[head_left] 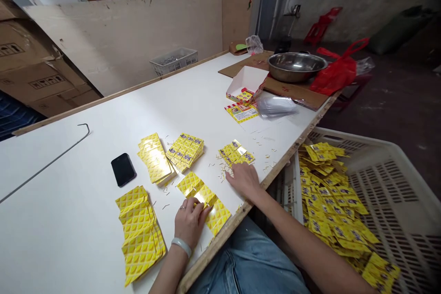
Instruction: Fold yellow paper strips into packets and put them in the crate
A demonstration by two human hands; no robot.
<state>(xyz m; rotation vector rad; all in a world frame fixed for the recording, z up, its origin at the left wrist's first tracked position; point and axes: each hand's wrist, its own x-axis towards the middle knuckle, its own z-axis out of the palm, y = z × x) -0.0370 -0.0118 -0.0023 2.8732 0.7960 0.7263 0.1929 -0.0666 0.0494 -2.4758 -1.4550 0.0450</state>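
Note:
My left hand (189, 223), with a ring and a pale bangle, has its fingers bent and closed on a yellow patterned card sheet (218, 216) near the table's front edge. My right hand (244, 180) rests with its fingers apart at the near side of a small group of yellow printed cards (237, 151). Thin paper slivers (220, 164) lie scattered around those cards. Left of my hands are a fanned stack of yellow patterned sheets (141, 234), a second yellow stack (154, 158) and a stack of printed card sheets (186, 149).
A phone (123, 169) and a long hooked metal rod (51, 161) lie at left. Farther back stand an open carton (251, 78), clear plastic sleeves (277, 107), a steel basin (296, 66) and a red bag (336, 73). Right of the table, a crate (389, 161) holds many yellow cards.

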